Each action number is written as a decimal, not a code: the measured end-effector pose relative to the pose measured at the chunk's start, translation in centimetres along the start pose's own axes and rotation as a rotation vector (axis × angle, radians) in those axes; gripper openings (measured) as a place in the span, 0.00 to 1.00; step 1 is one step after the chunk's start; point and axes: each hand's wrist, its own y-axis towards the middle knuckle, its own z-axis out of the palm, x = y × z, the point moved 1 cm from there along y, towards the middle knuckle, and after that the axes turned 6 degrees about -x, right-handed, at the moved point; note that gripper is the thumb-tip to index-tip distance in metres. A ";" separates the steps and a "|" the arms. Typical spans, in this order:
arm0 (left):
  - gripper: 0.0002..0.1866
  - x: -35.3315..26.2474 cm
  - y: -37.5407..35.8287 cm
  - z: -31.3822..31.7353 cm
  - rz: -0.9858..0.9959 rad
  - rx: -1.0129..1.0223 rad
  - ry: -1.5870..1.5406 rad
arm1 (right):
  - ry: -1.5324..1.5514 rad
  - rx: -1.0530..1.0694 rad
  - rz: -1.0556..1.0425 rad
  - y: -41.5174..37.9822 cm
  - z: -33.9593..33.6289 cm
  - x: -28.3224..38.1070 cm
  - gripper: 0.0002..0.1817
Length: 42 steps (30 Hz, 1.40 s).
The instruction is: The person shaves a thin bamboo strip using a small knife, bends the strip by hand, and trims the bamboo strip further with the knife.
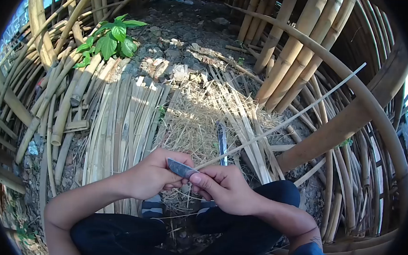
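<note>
A short, dark grey blade (179, 167) lies between my two hands, its broad end near my left fingers. My right hand (219, 188) is closed, with the thumb pressed on the blade's right end. Out from between the hands a long, thin bamboo strip (278, 127) runs up to the upper right. My left hand (157, 173) is closed in a pinch beside the blade; its fingertips are partly hidden, and the strip's near end seems to lie there. Which fingers bear on the strip is unclear.
Split bamboo slats (120, 117) lie at the left, more slats (242, 116) at the right. Shavings (191, 112) cover the ground between them, with a long blade-like metal piece (222, 140). Thick bamboo poles (297, 49) stand at the right, a leafy plant (110, 40) at the upper left.
</note>
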 end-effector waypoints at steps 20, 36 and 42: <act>0.13 1.8 0.8 -1.0 -0.334 0.066 -0.122 | -0.034 -0.228 -0.026 -0.2 -1.8 -0.9 0.18; 0.16 2.6 -2.1 -4.4 -0.371 -0.093 0.030 | 0.518 -0.752 0.002 -1.2 -17.0 -1.1 0.17; 0.13 2.3 -1.3 -4.0 -0.261 -0.177 0.095 | 0.578 -0.967 -0.208 -1.6 -15.0 -0.2 0.17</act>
